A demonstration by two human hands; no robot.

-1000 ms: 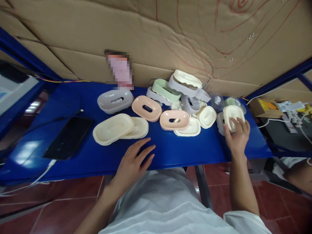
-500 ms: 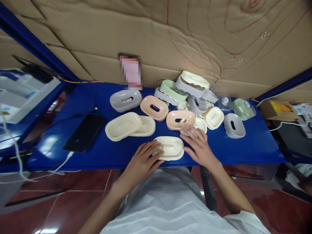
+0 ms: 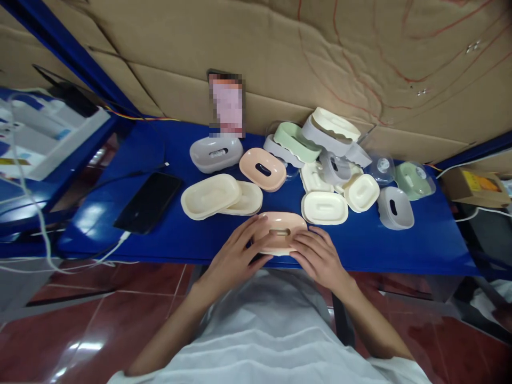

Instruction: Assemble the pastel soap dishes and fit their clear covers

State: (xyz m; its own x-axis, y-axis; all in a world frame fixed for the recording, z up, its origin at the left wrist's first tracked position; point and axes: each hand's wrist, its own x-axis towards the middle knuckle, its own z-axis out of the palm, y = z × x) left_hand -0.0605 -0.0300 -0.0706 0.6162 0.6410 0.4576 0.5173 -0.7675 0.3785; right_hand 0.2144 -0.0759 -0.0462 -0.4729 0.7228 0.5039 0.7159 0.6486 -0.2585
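Note:
A peach oval soap dish tray (image 3: 280,220) with a slot in its middle sits at the table's front edge, over a cream oval base that shows as a thin rim below it. My left hand (image 3: 240,246) is closed on its left end, thumb at the near side. Round the right end, my right hand (image 3: 318,252) grips it with fingers over the rim. Just beyond lie a second peach tray (image 3: 276,181) and a cream base (image 3: 325,207). To the left, two cream bases (image 3: 212,195) overlap.
Grey, green and cream dish parts (image 3: 298,140) are heaped at the back right. A grey tray (image 3: 216,154) and a propped phone (image 3: 227,104) stand at the back. A black phone (image 3: 148,202) with a white cable lies left. Cardboard (image 3: 168,42) walls the back.
The nearer peach tray has come toward me and now covers the cream base at the front edge. My right hand has moved inward onto it. The camera view has shifted slightly.

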